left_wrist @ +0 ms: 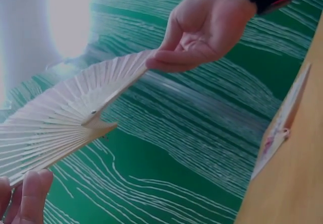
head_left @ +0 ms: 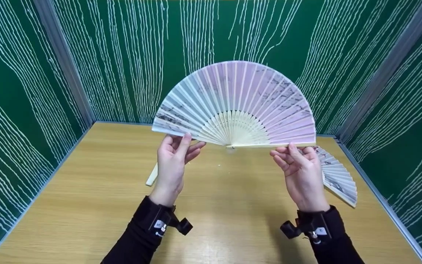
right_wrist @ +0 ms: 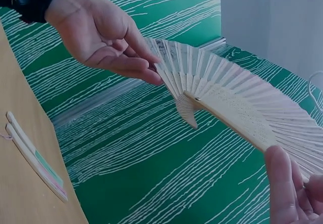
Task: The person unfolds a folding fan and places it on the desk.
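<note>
A folding fan (head_left: 233, 95), pale blue on the left and pink on the right with dark branch prints, is spread into a half circle above the table. Its pierced pale ribs meet at a pivot at the bottom middle. My left hand (head_left: 172, 165) pinches the blue end between thumb and fingers. At the pink end, my right hand (head_left: 302, 172) pinches the outer guard stick the same way. Both wrist views show the fan (left_wrist: 81, 98) stretched between the hands, its pivot (right_wrist: 197, 99) free of either hand.
A second, open fan (head_left: 337, 176) with a grey-white leaf lies on the table behind my right hand. A folded fan (right_wrist: 35, 158) with green and pink edges lies at the left, mostly hidden by my left hand in the head view. Green walls (head_left: 123, 55) with white lines enclose the table (head_left: 218, 220).
</note>
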Tool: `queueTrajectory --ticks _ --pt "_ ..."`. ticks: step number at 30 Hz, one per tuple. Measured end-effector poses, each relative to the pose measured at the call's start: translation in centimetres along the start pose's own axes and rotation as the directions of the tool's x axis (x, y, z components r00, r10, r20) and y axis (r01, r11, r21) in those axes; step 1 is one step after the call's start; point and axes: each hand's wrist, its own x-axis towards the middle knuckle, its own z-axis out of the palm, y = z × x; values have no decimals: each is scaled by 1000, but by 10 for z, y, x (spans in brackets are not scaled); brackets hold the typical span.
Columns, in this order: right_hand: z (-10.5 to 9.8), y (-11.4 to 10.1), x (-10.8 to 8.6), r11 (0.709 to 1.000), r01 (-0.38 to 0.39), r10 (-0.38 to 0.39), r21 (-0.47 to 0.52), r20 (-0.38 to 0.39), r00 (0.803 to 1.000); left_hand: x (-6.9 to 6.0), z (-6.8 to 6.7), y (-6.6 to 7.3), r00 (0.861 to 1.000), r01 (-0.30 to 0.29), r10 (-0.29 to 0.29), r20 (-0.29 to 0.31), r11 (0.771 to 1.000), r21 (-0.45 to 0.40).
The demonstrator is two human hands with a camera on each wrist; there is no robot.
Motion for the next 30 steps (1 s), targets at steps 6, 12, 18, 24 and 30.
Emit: queueTrajectory --ticks 6,12,18,24,30 --pt "2 8 -1 1000 -15 17 27 -92 996 -7 7 -6 995 -55 51 84 997 45" --pt "6 18 -3 992 -105 112 63 -127 986 -16 17 -20 988 -73 62 144 995 73" --pt "10 31 -7 974 -217 225 66 -170 959 -18 17 -31 994 -74 65 85 991 110" --pt "7 45 -12 932 -361 362 32 -110 926 -16 14 -25 988 -150 141 59 968 203" --pt "16 61 -26 847 -483 506 -224 59 860 -16 12 -19 943 -331 289 162 795 508"
